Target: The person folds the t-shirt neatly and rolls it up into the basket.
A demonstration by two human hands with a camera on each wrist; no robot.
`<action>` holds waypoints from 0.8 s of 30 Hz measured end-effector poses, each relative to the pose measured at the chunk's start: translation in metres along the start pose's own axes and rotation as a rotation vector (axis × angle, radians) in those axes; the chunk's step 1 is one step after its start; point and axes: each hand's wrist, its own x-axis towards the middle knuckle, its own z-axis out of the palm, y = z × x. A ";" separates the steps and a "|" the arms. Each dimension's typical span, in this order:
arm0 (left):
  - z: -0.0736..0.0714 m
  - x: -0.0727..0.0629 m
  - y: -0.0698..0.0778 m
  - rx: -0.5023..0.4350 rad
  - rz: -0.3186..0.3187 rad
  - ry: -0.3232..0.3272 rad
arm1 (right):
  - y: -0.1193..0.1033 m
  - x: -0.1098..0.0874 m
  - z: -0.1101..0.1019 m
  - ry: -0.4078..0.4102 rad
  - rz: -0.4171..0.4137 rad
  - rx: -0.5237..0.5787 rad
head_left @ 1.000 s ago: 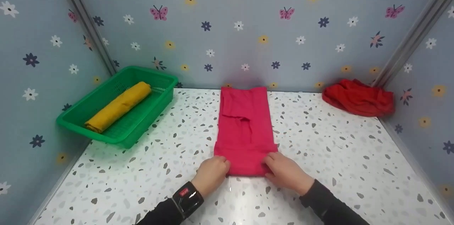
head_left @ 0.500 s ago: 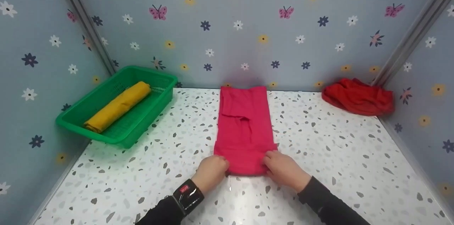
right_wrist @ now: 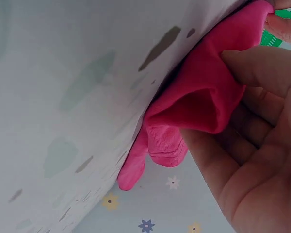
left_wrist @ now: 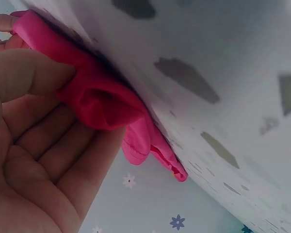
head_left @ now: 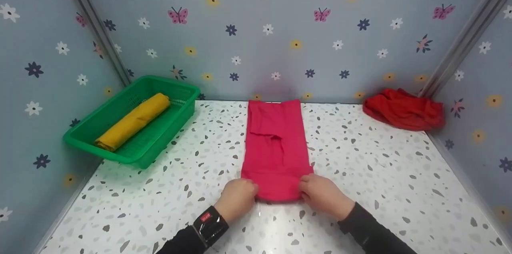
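Observation:
A pink folded garment (head_left: 294,138) lies lengthwise on the speckled tabletop, its near end turned over into a thick band. My left hand (head_left: 237,196) pinches the left corner of that band, and my right hand (head_left: 323,195) pinches the right corner. In the left wrist view the thumb (left_wrist: 39,73) presses the pink cloth (left_wrist: 94,87) against the fingers. The right wrist view shows the same grip on the other end, where the cloth (right_wrist: 203,77) forms an open hollow at the edge of the fold. A loose flap shows midway along the garment.
At the left stands a green basket (head_left: 160,146) with a rolled yellow cloth (head_left: 134,121) inside. A crumpled red cloth (head_left: 404,110) lies in the back right corner. Patterned walls (head_left: 264,10) enclose the speckled tabletop (head_left: 192,182) at the back and both sides.
The folded band at the near end has shifted slightly toward me, and its near edge bows out more. Both hands keep their hold at the corners. Basket and red cloth stay in place.

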 end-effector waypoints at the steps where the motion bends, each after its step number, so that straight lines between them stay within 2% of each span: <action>1: 0.000 -0.001 0.001 -0.004 0.004 0.004 | -0.001 -0.001 -0.001 -0.007 0.001 0.010; 5: -0.003 -0.007 0.004 -0.021 0.028 0.023 | -0.004 -0.007 -0.005 -0.035 0.007 0.051; 11: -0.009 -0.015 0.008 -0.056 0.046 0.013 | -0.010 -0.015 -0.012 -0.081 -0.003 0.085; 16: -0.011 -0.022 0.013 -0.044 0.077 0.010 | -0.012 -0.019 -0.015 -0.109 -0.029 0.103; 20: -0.013 -0.025 0.014 -0.047 0.114 -0.003 | -0.014 -0.022 -0.017 -0.104 -0.071 0.134; 24: -0.017 -0.027 0.013 -0.098 0.115 -0.039 | -0.014 -0.024 -0.019 -0.117 -0.091 0.180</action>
